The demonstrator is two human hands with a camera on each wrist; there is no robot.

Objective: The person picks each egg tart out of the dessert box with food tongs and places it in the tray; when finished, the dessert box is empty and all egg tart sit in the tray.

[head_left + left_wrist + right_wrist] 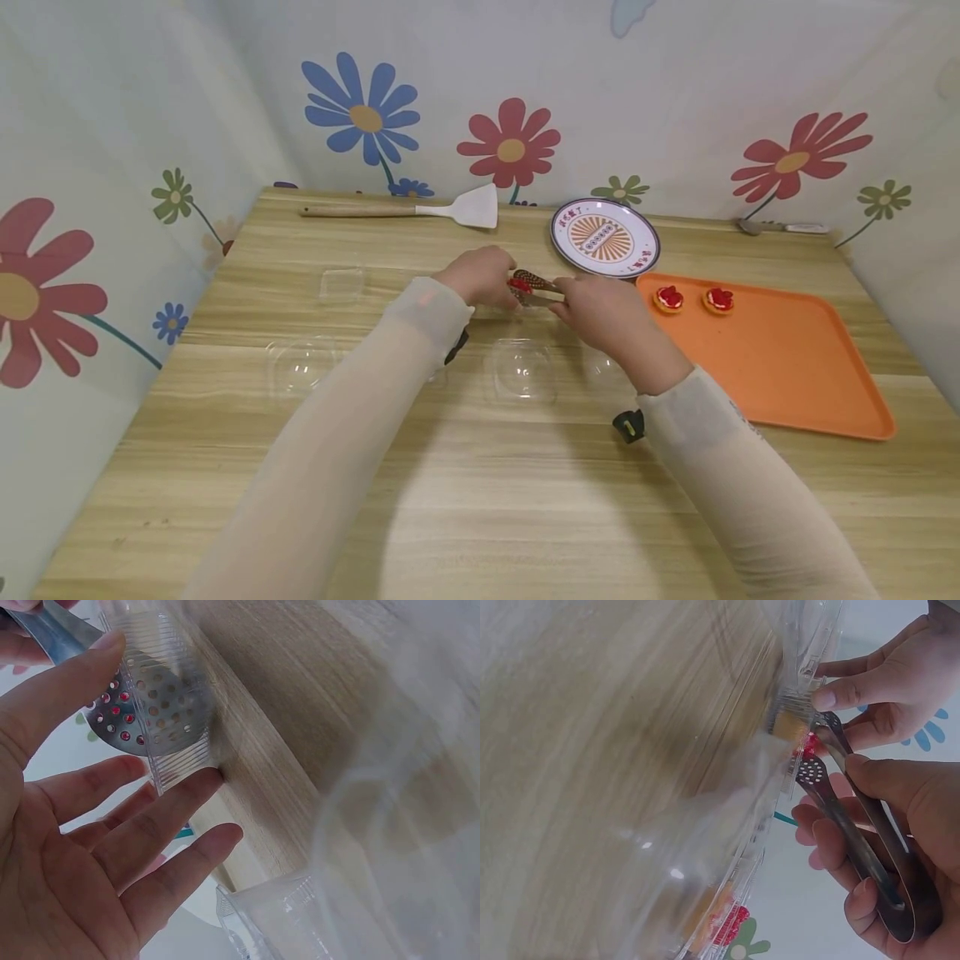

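My right hand (611,312) grips metal tongs (855,840) with perforated ends. Between those ends sits a small tart (789,726) with a red topping, at the ribbed wall of a clear plastic container (176,667). Fingertips of my left hand (480,273) touch that container's wall, its fingers extended in the left wrist view. From the left wrist camera, the tart's red shows only through the holes of the tongs. Another red-topped tart (731,922) lies inside clear plastic, low in the right wrist view.
Two tarts, left (667,298) and right (718,300), sit on an orange tray (787,375). A patterned plate (603,237) stands behind it. Along the back lie a white spatula (472,208) and a spoon (783,227). Clear containers, one left (300,367), one central (523,371), stand nearer me.
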